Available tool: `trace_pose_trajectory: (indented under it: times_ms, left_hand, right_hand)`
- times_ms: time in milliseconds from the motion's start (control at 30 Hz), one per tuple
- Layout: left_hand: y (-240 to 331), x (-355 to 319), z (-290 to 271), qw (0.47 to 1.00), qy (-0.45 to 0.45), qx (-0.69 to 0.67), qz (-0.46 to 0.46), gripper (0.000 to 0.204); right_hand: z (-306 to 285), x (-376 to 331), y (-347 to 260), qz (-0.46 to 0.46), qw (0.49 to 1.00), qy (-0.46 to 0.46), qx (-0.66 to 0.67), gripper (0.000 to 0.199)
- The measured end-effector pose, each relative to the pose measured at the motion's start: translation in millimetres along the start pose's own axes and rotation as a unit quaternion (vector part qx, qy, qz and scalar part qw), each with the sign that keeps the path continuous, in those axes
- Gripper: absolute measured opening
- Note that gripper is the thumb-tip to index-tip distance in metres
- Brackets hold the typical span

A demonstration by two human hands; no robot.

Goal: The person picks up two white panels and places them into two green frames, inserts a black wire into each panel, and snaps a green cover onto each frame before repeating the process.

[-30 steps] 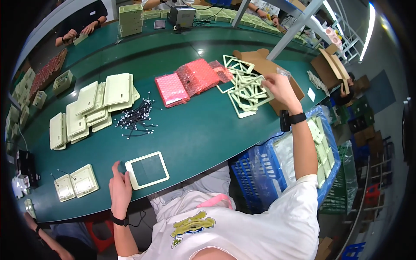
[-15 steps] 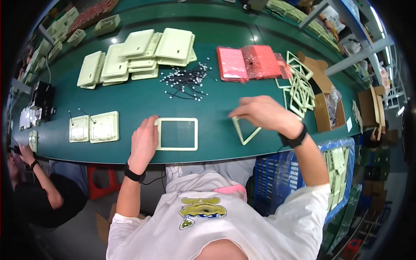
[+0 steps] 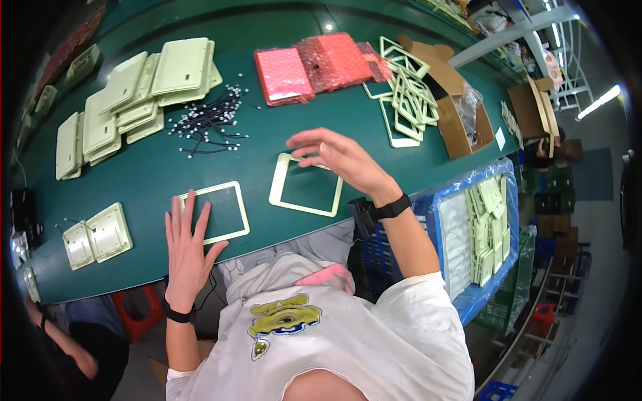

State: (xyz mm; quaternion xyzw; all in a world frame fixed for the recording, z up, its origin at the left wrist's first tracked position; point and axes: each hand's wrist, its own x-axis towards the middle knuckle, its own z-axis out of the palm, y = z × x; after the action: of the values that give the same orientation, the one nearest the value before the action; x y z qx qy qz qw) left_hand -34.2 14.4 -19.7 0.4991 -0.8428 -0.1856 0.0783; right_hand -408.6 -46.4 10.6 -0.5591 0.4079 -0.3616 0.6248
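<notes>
Left hand [image 3: 187, 250] flat on green table [image 3: 267, 144].

So a second earlier the right hand [image 3: 341, 160] was way out over the loose pile of pale frames [image 3: 404, 100] at the far right of the worktop [image 3: 160, 167]. Half a second later it had brought one frame back toward the body, carrying it tilted near the glass-fronted panel [image 3: 212, 212]. That open square frame [image 3: 306, 185] ended up lying flat on the green surface, just right of the panel, and the hand had let go, fingers spread above it. The left hand [image 3: 187, 244] moved from beside the panel to resting flat over its left edge.
</notes>
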Motion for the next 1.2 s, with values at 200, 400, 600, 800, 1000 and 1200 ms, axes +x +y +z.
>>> trace_pose_trajectory:
  times_ms: [200, 400, 600, 800, 1000, 1200]
  left_hand:
    - [6.1, -0.1, 9.0, 0.999, 0.033, 0.013, -0.02, 0.081]
    - [8.5, 2.7, 18.7, 0.998, 0.051, 0.027, -0.034, 0.078]
    - [4.4, 2.6, 23.2, 0.993, 0.109, 0.039, -0.007, 0.076]
    - [56.0, -19.3, 27.7, 0.96, 0.245, -0.029, 0.135, 0.082]
    - [170.3, 31.1, 44.1, 0.741, -0.041, -0.67, -0.022, 0.08]
    - [162.5, 17.8, 58.7, 0.672, -0.163, -0.719, -0.071, 0.059]
  right_hand:
    - [11.8, -18.8, -21.5, -0.109, 0.994, 0.021, 0.026, 0.058]
    - [20.7, -41.2, -30.2, -0.245, 0.969, -0.02, 0.04, 0.062]
    - [46.0, -37.1, 19.1, -0.14, 0.821, 0.113, -0.543, 0.076]
    - [42.9, -39.4, -21.3, -0.247, 0.919, 0.084, -0.296, 0.069]
    - [70.1, -10.3, -35.3, -0.275, 0.945, -0.03, 0.176, 0.042]
    - [88.6, 1.0, -28.7, -0.355, 0.879, 0.184, -0.26, 0.025]
